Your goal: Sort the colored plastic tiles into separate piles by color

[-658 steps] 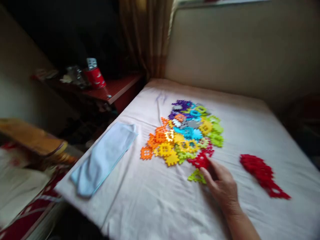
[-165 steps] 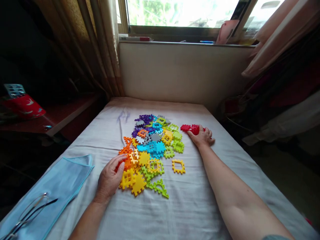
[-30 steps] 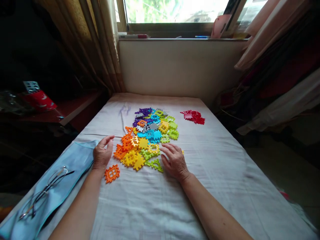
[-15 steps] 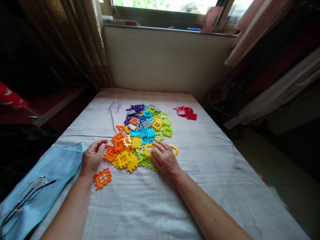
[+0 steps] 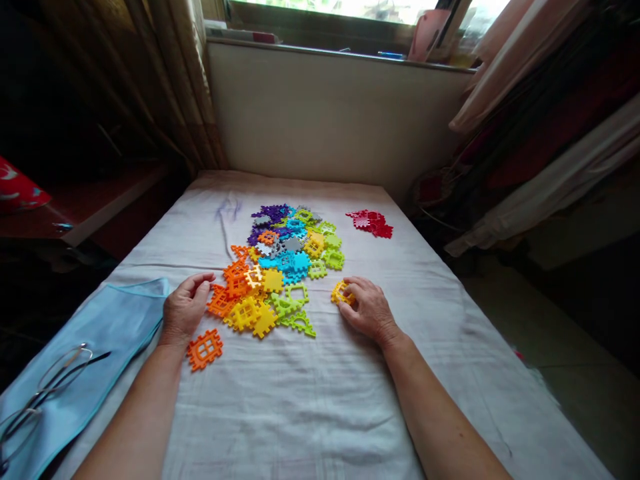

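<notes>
A heap of flat plastic waffle tiles (image 5: 285,260) in orange, yellow, green, blue, grey and purple lies on a white sheet (image 5: 310,400). My right hand (image 5: 369,309) rests to the right of the heap, its fingers curled on a yellow square tile (image 5: 340,293). At the heap's left edge my left hand (image 5: 184,312) rests with its fingers loosely bent, touching an orange tile (image 5: 219,301) but holding nothing. One orange tile (image 5: 205,349) lies apart beside my left wrist. A small group of red tiles (image 5: 371,222) sits at the far right.
A light blue cloth (image 5: 85,360) with a pair of glasses (image 5: 37,393) on it lies at the left edge of the sheet. A wall and window sill rise behind. A dark side table (image 5: 90,213) stands left; hanging fabrics (image 5: 540,133) are on the right.
My right hand has slid from the heap's lower edge out to the right, taking the yellow square tile with it. My left hand has hardly moved.
</notes>
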`<state>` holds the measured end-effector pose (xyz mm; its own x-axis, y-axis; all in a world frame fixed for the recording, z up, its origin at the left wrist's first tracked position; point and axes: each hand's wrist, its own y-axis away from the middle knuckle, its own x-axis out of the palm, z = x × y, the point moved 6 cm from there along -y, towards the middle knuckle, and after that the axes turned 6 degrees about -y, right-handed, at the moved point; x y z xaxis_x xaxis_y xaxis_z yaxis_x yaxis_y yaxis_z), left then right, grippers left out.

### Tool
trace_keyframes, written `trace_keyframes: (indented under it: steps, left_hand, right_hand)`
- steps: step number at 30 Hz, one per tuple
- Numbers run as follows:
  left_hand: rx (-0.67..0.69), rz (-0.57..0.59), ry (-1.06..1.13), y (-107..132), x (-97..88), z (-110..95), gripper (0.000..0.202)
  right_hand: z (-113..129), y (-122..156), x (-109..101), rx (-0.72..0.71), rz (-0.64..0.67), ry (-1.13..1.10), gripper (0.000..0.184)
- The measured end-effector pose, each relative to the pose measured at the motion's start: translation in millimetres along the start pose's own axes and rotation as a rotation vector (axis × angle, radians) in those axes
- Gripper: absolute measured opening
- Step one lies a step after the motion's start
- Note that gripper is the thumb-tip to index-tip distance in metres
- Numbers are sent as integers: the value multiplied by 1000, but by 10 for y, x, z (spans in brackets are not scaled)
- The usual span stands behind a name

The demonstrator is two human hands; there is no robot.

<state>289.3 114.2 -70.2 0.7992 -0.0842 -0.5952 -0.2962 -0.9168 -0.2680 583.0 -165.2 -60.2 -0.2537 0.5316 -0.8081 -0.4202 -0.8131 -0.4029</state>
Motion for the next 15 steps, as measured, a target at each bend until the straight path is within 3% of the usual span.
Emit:
trace_keyframes:
  steps: [5,10,15]
  left_hand:
    - [4,6,-31,7,-5,-25,40]
    - [26,-1,-65,24,-32,-81,40]
    - [74,-29,-99,27,-12,-90,39]
  right_hand:
    - [170,-27,64,-27,-10,88,57]
    - [131,-26,129,-56,35,142,25]
    - [-228,-24,-50,137,-175,241,22]
